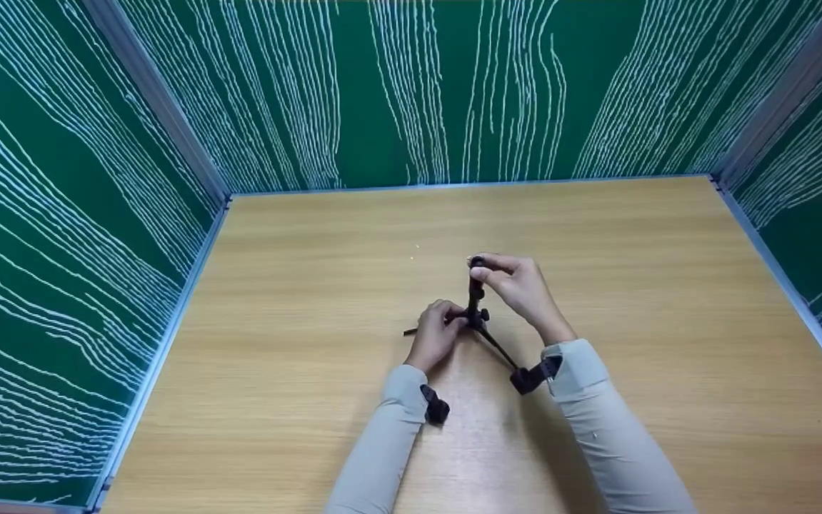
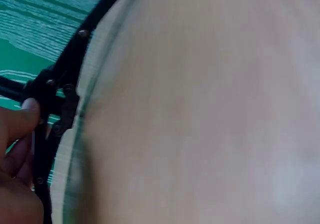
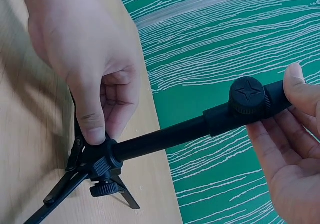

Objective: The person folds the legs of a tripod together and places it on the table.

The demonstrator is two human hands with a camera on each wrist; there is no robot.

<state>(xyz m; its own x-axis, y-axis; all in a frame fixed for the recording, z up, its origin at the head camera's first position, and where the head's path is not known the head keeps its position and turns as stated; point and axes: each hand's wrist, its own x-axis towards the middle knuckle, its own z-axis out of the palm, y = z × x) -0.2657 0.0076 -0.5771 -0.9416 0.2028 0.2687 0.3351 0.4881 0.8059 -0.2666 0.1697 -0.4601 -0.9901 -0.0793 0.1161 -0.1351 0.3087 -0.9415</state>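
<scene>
The tripod [image 1: 474,298] is spanning my hands: left hand [image 1: 435,334] pinching the hub [image 3: 98,159], right hand [image 1: 523,287] gripping the upper tube [image 3: 220,121]; being probably light and stiff, it is likely favouring a hub hold.

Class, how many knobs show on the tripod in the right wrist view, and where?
2: the upper knob on the tube, beside the right hand; the lower knob at the hub, near the left hand. Others may be hidden.

Tripod [image 3: 161,139] over table [image 1: 275,300], wall [image 1: 353,93] behind.
</scene>
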